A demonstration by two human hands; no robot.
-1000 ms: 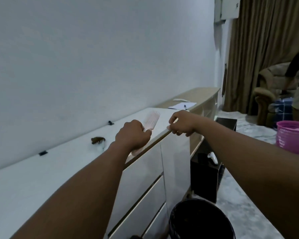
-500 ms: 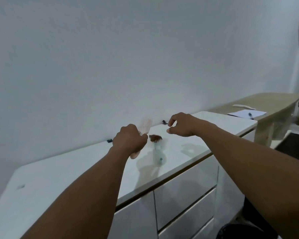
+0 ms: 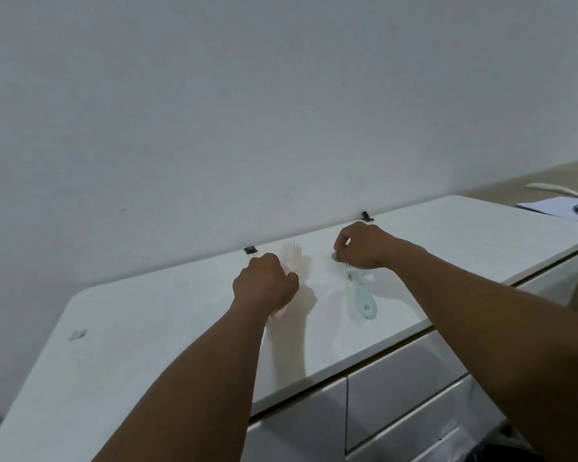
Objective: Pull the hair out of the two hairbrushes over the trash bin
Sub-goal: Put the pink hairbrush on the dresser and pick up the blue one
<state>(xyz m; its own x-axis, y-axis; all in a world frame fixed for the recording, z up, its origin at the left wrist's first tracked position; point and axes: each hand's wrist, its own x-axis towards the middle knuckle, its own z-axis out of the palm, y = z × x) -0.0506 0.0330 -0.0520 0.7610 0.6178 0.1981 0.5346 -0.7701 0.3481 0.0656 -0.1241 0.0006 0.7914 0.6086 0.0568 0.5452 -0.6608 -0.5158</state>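
My left hand (image 3: 264, 285) is closed around the handle of a pale pink hairbrush (image 3: 291, 255), whose bristled head sticks up past my knuckles just above the white cabinet top (image 3: 147, 328). To its right a light blue hairbrush (image 3: 361, 295) lies flat on the cabinet, handle toward me. My right hand (image 3: 364, 245) covers its head with the fingers curled down onto it, so the hair there is hidden. A dark sliver of the trash bin (image 3: 494, 453) shows at the bottom edge, below the drawers.
White drawer fronts (image 3: 397, 395) run under the top's front edge. Two small black clips (image 3: 250, 250) (image 3: 366, 215) sit where the top meets the wall. A notepad with a pen (image 3: 558, 206) lies on a wooden top at far right.
The view swung left, away from the bin. My left hand carried the pink brush back over the cabinet top, and my right hand came down onto the blue brush's head.
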